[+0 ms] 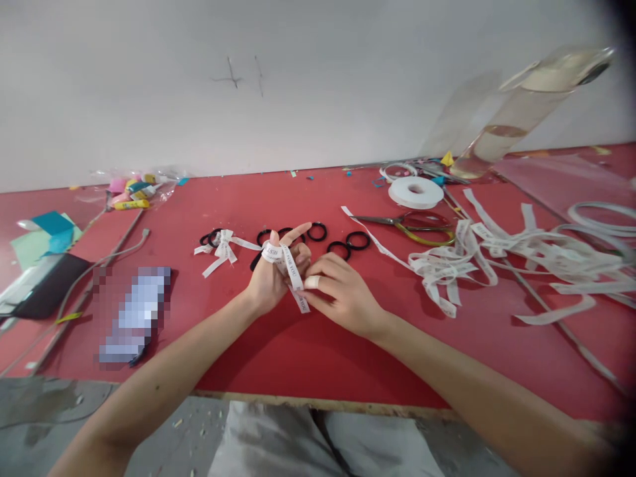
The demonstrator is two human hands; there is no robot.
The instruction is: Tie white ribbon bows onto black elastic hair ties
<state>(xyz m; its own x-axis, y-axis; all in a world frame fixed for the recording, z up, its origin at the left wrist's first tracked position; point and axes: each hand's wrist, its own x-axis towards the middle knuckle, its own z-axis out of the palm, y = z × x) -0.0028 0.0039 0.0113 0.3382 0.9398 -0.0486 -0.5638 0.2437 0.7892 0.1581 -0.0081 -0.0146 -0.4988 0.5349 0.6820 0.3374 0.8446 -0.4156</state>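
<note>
A white ribbon with dark printed letters (291,268) is looped around the thumb of my left hand (265,281). That hand's index finger points out to the right while the other fingers curl in against the ribbon. My right hand (342,291) pinches the ribbon close to its hanging ends, and a white band circles one of its fingers. Black hair ties (317,231) lie just beyond both hands, some partly hidden behind the left one. To the left of them rests a tied ribbon bow (224,247) beside more black hair ties.
Scissors (412,224), a white ribbon roll (415,193) and a heap of cut ribbons (447,265) lie on the right. A tilted clear bottle (511,119) stands behind. At left are a blurred-out rectangular item (139,311), a cable (114,255) and a dark case (54,285).
</note>
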